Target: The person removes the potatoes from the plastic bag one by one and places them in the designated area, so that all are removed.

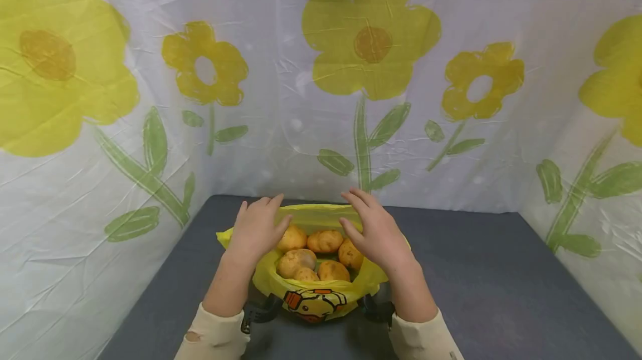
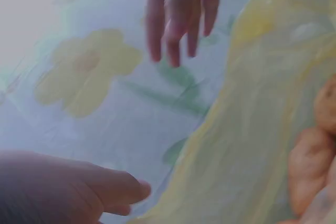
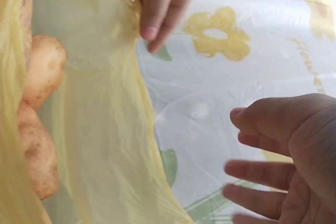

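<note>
A yellow plastic bag [image 1: 371,277] with a cartoon duck on its front stands wide at the mouth on the table. Several potatoes [image 1: 296,263] lie inside it. Over the bag's left side is my left hand [image 1: 257,230], fingers relaxed and thumb apart, with nothing gripped. My right hand [image 1: 377,233] hovers over the right side, its fingers spread and holding nothing. In the right wrist view, the left hand's fingertips [image 3: 150,33] are right beside the bag's rim. The left wrist view has the right hand [image 2: 184,9] pointing downward, away from the potatoes.
The dark grey table [image 1: 481,287] extends to both sides of the bag. A white cloth [image 1: 271,142] printed with yellow flowers hangs behind and at both sides. Dark wrist straps [image 1: 263,311] show below the hands, near the bag's front.
</note>
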Tool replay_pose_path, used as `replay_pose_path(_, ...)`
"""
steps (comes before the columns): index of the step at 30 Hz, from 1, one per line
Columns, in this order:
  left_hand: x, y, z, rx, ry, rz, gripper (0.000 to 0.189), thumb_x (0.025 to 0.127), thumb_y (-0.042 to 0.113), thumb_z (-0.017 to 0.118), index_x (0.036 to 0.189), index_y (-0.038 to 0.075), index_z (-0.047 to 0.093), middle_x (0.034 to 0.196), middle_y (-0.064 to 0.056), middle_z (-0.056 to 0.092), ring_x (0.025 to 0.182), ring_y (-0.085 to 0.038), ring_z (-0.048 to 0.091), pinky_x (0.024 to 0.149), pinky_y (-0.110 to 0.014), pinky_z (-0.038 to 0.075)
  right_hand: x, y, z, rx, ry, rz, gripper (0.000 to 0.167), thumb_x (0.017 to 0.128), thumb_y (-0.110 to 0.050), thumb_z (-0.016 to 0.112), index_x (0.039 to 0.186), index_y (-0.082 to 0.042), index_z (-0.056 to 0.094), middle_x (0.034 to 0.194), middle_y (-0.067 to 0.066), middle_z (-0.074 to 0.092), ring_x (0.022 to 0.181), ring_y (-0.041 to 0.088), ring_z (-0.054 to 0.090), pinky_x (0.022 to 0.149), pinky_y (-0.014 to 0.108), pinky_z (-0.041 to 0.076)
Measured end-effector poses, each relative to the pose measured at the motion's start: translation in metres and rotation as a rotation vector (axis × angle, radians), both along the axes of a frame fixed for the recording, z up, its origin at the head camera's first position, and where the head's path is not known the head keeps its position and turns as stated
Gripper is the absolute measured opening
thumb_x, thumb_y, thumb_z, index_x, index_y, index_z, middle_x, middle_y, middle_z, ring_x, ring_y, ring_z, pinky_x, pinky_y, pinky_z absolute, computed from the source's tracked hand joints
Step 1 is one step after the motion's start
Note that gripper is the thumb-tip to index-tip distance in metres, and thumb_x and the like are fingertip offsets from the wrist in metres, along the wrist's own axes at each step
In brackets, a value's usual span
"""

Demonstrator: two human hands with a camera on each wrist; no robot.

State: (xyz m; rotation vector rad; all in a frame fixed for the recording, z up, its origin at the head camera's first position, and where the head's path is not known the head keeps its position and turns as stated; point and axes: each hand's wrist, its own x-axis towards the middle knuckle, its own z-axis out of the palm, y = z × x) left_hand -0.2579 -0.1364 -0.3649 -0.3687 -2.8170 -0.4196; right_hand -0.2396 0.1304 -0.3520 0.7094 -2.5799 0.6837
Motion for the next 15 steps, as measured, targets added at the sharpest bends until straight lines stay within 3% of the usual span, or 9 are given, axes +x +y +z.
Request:
replay_pose_path(5,0.002,-0.026,0.004,0.068,-0.121,-0.085,0.05,0.105,0.022,0.059,0.151,0.003,0.05,0.142,-0.022,0.057,0.128,-0.044,0.054,0.107,-0.063,0.038,0.006,0.0,0.003,-0.025,-0.104,0.042,0.041,0.101,-0.019,0.067,0.141,-0.011,0.063,0.139,0.007,0.062,0.125,0.028,0.06,0.098,0.049,0.05)
replay_pose_path(8,0.003,-0.039,0.005,0.126,-0.2,-0.142,0.046,0.107,0.012,0.051,0.152,0.006,0.05,0.142,-0.019,0.058,0.095,-0.034,0.065,0.086,-0.051,0.051,0.006,0.0,0.002,-0.011,-0.234,0.081,0.038,0.101,-0.014,0.066,0.138,-0.007,0.064,0.134,0.008,0.065,0.117,0.029,0.065,0.094,0.048,0.052)
replay_pose_path(11,0.003,-0.048,0.005,0.176,-0.261,-0.173,0.047,0.107,0.005,0.042,0.154,0.009,0.049,0.138,-0.017,0.059,0.056,-0.019,0.045,0.061,-0.039,0.043,0.004,0.0,0.0,0.025,-0.358,0.089,0.037,0.1,-0.011,0.065,0.137,-0.005,0.064,0.131,0.011,0.066,0.111,0.03,0.067,0.092,0.047,0.053)
replay_pose_path(12,0.002,-0.05,0.005,0.192,-0.278,-0.175,0.049,0.107,0.004,0.04,0.154,0.01,0.049,0.136,-0.017,0.06,0.052,-0.017,0.034,0.056,-0.037,0.037,0.003,-0.001,-0.002,0.038,-0.392,0.08,0.038,0.1,-0.01,0.065,0.138,-0.004,0.064,0.13,0.011,0.067,0.11,0.03,0.067,0.091,0.047,0.054)
replay_pose_path(15,0.0,-0.053,0.006,0.212,-0.295,-0.17,0.049,0.107,0.003,0.038,0.154,0.012,0.049,0.113,-0.014,0.065,0.049,-0.013,0.028,0.053,-0.033,0.034,0.002,-0.002,-0.005,0.081,-0.454,0.03,0.04,0.099,-0.009,0.065,0.138,-0.004,0.064,0.13,0.012,0.067,0.113,0.032,0.065,0.091,0.048,0.053)
